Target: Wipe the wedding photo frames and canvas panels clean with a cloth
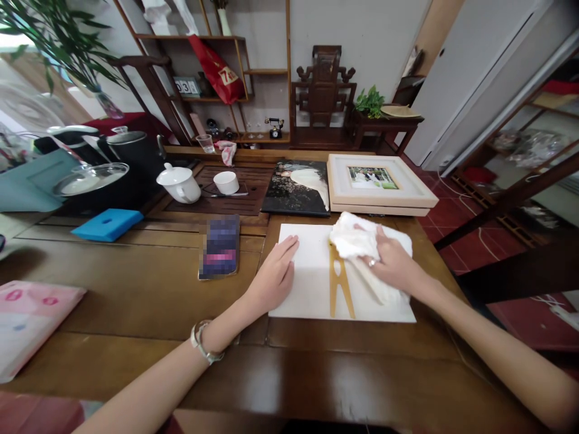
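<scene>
A flat white board (305, 289) with a tan A-shaped piece (339, 286) on it lies on the wooden table. My left hand (275, 271) rests over the board's left edge, fingers stretched out and holding nothing. Bunched in my right hand (392, 260) is a white cloth (355, 238), pressed on the board's right half. The cloth covers the top of the tan piece and the board's upper right corner. Just behind the board are a dark photo panel (296, 188) and a pale wooden picture frame (384, 199) with a small photo in it.
On the wooden table (149, 301), a phone-like dark object (220, 247), partly blurred out, lies left of my left hand. Farther left are a blue block (107, 225) and a pink packet (31, 325). A lidded white cup (178, 182) and a small white bowl (226, 182) stand behind.
</scene>
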`<state>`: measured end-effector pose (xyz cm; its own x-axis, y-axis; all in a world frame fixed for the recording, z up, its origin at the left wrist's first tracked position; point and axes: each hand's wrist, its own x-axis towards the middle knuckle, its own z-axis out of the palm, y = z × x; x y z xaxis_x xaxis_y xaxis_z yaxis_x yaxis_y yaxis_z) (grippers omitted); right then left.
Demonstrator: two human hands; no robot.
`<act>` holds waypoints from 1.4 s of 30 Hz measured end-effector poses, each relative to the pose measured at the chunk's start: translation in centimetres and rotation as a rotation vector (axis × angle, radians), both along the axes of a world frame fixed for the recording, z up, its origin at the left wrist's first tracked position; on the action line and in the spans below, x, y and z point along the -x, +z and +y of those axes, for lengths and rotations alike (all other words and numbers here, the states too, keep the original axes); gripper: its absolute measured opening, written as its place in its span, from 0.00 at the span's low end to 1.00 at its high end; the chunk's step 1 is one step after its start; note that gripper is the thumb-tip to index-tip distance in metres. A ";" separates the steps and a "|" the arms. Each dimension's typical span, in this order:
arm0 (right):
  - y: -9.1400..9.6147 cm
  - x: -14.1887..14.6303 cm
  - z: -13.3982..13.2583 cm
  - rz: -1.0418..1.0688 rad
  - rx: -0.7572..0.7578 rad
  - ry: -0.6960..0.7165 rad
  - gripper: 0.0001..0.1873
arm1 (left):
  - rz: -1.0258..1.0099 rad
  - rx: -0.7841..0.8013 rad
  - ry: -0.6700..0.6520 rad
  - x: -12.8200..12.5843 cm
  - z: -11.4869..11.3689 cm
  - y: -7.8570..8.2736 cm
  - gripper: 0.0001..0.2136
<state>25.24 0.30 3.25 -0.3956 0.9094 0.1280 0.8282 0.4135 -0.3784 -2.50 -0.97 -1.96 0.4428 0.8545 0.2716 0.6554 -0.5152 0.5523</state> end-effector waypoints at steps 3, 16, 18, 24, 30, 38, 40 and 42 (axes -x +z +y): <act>0.7 -1.2 2.2 -0.024 0.019 -0.076 0.16 | -0.007 -0.001 0.004 0.0 0.0 0.0 0.22; 2.8 -3.7 -9.5 -0.082 0.238 0.179 0.22 | -0.017 -0.039 -0.011 0.0 0.1 -0.5 0.23; 2.5 -3.6 -6.1 -0.064 0.234 0.063 0.13 | -0.016 -0.038 -0.012 0.1 0.1 -0.5 0.23; 0.2 -1.2 1.3 -0.037 0.049 -0.092 0.17 | -0.012 -0.017 0.000 0.0 0.0 0.0 0.22; -0.5 1.9 -7.3 -0.177 0.015 0.127 0.33 | -0.004 0.002 0.012 -0.1 0.0 0.0 0.22; 0.3 3.1 -7.7 -0.263 0.053 0.143 0.37 | -0.002 -0.012 -0.007 0.0 0.1 -0.4 0.23; 0.2 4.0 -4.3 -0.311 0.022 0.053 0.35 | 0.001 -0.008 -0.005 0.0 0.1 -0.3 0.22; 0.2 5.6 -2.3 -0.375 -0.020 -0.003 0.34 | -0.006 -0.009 -0.005 0.0 0.1 -0.3 0.22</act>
<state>19.65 -1.96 3.45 -0.4159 0.9094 -0.0076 0.9088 0.4153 -0.0409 -2.49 -0.85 -2.30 0.4451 0.8498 0.2822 0.6497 -0.5234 0.5513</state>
